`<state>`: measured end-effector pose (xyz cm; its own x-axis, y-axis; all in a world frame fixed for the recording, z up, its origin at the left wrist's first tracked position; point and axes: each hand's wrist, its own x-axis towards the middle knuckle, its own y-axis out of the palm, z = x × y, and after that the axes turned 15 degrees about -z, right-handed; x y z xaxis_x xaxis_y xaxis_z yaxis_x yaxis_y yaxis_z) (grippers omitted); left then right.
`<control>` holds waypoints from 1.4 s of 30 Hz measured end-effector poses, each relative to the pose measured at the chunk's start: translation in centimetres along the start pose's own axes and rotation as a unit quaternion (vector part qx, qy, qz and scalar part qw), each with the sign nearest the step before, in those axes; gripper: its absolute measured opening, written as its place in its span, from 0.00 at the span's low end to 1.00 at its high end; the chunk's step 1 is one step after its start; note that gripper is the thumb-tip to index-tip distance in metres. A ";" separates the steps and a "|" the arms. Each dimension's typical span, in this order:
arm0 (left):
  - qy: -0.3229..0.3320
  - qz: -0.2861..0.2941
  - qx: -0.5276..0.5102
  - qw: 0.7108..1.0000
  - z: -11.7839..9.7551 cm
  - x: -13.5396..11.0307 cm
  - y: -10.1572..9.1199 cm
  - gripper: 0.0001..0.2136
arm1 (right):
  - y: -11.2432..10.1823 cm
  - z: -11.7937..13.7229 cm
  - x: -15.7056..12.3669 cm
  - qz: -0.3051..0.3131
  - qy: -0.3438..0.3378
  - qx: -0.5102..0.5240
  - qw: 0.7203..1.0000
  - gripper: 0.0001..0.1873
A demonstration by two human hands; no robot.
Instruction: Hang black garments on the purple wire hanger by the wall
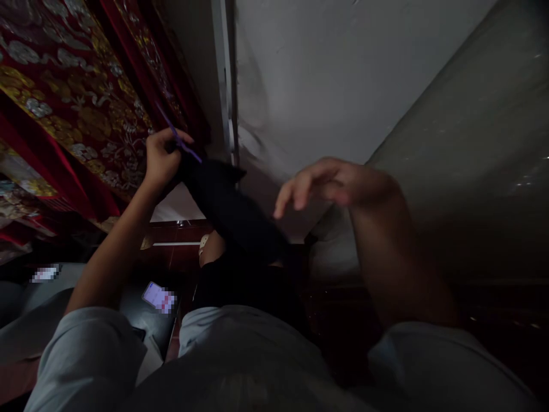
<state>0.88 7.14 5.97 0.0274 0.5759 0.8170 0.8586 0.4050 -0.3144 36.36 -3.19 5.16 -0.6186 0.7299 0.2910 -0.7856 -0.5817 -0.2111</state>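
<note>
My left hand (pixel 163 155) is raised and closed around the top of a dark garment (pixel 234 212) and a thin purple strip or hanger part (pixel 178 137). The dark cloth hangs down and to the right from that grip, towards my lap. My right hand (pixel 326 184) hovers to the right of the cloth, palm down, fingers spread and slightly curled, holding nothing and a little blurred. Both forearms come up from pale grey sleeves at the bottom of the view.
A red and gold patterned fabric (pixel 72 91) hangs at the left. A white wall (pixel 343 74) and a pale door frame edge (pixel 225 80) fill the middle. A lit phone (pixel 159 297) lies low at the left. The scene is dim.
</note>
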 end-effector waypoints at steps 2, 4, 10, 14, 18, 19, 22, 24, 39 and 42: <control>0.004 -0.002 -0.012 1.000 -0.5 -0.9 0.2 0.06 | 0.3 -1.3 0.7 0.026 0.042 -0.060 0.997 0.25; 0.019 0.007 -0.039 0.999 -1.1 -1.6 0.8 0.09 | 1.3 -3.6 1.8 -0.051 0.041 -0.158 0.985 0.19; 0.038 0.134 -0.114 0.984 -5.2 -3.1 2.1 0.16 | 5.3 -10.7 5.3 -0.266 -0.095 -0.414 0.865 0.60; 0.029 0.205 -0.156 0.966 -8.3 -4.4 1.8 0.16 | 6.1 -12.0 6.8 -0.282 -0.190 -0.481 0.808 0.60; 0.022 0.193 -0.156 0.969 -9.4 -5.7 1.3 0.08 | 5.2 -12.7 6.7 -0.235 -0.228 -0.494 0.806 0.50; 0.018 0.182 -0.152 0.971 -9.3 -5.9 1.2 0.07 | 4.8 -12.8 6.4 -0.225 -0.231 -0.493 0.808 0.48; 0.002 0.167 -0.146 0.975 -8.9 -6.3 1.2 0.08 | 3.9 -12.9 5.0 -0.208 -0.233 -0.497 0.809 0.47; -0.013 0.170 -0.150 0.974 -8.6 -6.2 1.2 0.07 | 3.4 -12.8 4.0 -0.210 -0.225 -0.508 0.804 0.49; 0.111 -0.079 0.077 0.988 -3.6 -4.8 -4.8 0.20 | -3.6 -4.3 0.3 -0.442 -0.041 -0.592 0.673 0.55; 0.176 -0.159 0.155 0.959 -3.9 -7.1 -3.2 0.24 | -2.3 -2.1 1.1 -0.437 -0.033 -0.597 0.672 0.54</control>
<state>-0.13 -0.99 3.08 0.0071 0.1355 0.9908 0.6608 0.7430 -0.1063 37.48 -0.28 4.01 0.0579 0.5647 0.8233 -0.3242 0.7906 -0.5195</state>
